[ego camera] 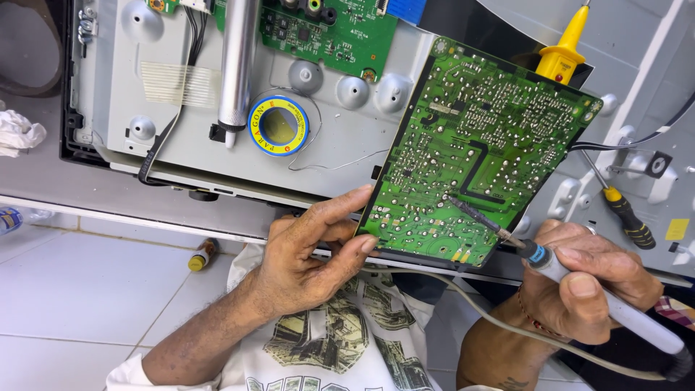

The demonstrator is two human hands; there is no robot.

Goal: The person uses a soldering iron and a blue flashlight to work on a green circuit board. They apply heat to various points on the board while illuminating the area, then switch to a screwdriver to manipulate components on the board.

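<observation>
Two hands share one job here, and we take the green circuit board (478,145) as our landmark. It stands tilted on edge, solder side facing us, its lower edge resting on the front lip of the grey metal chassis (347,156).

Our left hand (311,253) pinches the board's lower left corner, thumb on the solder face and fingers curled behind the edge. Our right hand (586,279), below and right of the board, is closed in a pen-style grip around a soldering iron (579,282); the iron's thin tip touches the board a little below its middle, beside a black L-shaped mark. The iron's cord (507,326) loops away under the board's lower edge.

Left of the board, a blue and yellow reel of solder wire (279,125) lies on the chassis, a loose strand trailing toward the board. Just beside the reel, further left, lies a silver metal tube (237,65). Above the reel sits a second, smaller green board (340,32) fixed to the chassis. Behind the landmark's upper right corner pokes a yellow probe (563,51). Right of the board, a screwdriver with a black and yellow handle (622,210) lies on a pale panel. Well left and below, a small brown bottle with a yellow cap (201,255) lies on the white floor tiles (79,289).
</observation>
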